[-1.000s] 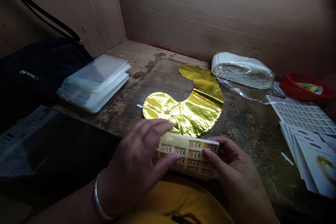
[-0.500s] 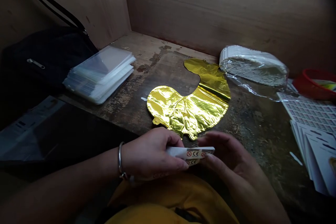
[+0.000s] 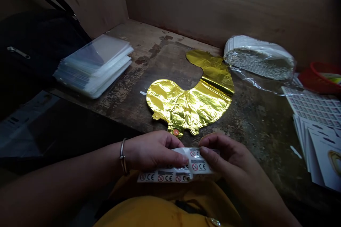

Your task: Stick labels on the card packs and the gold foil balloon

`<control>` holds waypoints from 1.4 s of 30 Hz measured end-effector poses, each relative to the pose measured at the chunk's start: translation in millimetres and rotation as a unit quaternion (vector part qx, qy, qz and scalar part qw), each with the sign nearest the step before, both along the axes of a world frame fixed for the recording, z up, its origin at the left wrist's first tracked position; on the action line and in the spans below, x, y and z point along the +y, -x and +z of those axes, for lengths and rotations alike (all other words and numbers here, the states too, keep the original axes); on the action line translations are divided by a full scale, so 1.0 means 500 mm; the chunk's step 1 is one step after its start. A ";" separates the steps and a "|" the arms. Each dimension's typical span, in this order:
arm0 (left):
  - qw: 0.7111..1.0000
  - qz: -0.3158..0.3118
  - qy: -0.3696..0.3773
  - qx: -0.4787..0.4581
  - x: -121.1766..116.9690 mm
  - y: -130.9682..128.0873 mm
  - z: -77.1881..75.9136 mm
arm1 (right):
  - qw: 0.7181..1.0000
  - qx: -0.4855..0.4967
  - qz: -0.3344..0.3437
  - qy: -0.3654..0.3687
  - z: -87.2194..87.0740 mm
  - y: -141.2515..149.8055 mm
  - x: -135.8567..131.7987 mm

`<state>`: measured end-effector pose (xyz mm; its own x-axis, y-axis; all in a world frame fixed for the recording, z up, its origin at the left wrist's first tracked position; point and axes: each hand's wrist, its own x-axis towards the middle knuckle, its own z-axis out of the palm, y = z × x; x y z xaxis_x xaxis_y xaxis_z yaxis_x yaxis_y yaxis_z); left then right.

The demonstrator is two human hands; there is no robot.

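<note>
A person's left hand (image 3: 151, 150), with a silver bangle (image 3: 123, 156) at the wrist, curls its fingers over a white sheet of small labels printed with red prohibition signs and CE marks (image 3: 165, 177). The right hand (image 3: 226, 152) pinches the sheet's upper right part between thumb and fingers. The sheet bows between the hands, held over a yellow garment (image 3: 160, 209) and just short of a crumpled flat gold foil balloon (image 3: 189, 104), which lies on a scarred dark wooden bench (image 3: 255, 127). A stack of clear plastic bags (image 3: 93, 65) sits to the left, and a stack of white printed cards (image 3: 317, 149) to the right.

The main risk seems to be the bend in the sheet: too much pressure could crease it, or lift a label that then sticks to itself or a fingertip. A careless sweep of either hand could also snag the light foil and shift it.
</note>
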<state>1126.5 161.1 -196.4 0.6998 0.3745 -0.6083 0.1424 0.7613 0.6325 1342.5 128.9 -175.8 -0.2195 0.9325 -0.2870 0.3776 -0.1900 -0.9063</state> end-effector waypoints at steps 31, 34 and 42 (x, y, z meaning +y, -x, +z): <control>0.969 -0.010 -0.231 0.090 -0.032 -0.020 0.027 | 0.873 -0.256 0.158 -0.384 0.023 0.035 -0.007; 0.969 0.000 -0.226 0.102 -0.034 -0.022 0.026 | 0.874 -0.253 0.152 -0.387 0.020 0.036 -0.007; 0.976 0.013 -0.180 0.118 -0.028 -0.021 0.026 | 0.936 -0.192 0.077 -0.285 0.002 0.011 -0.016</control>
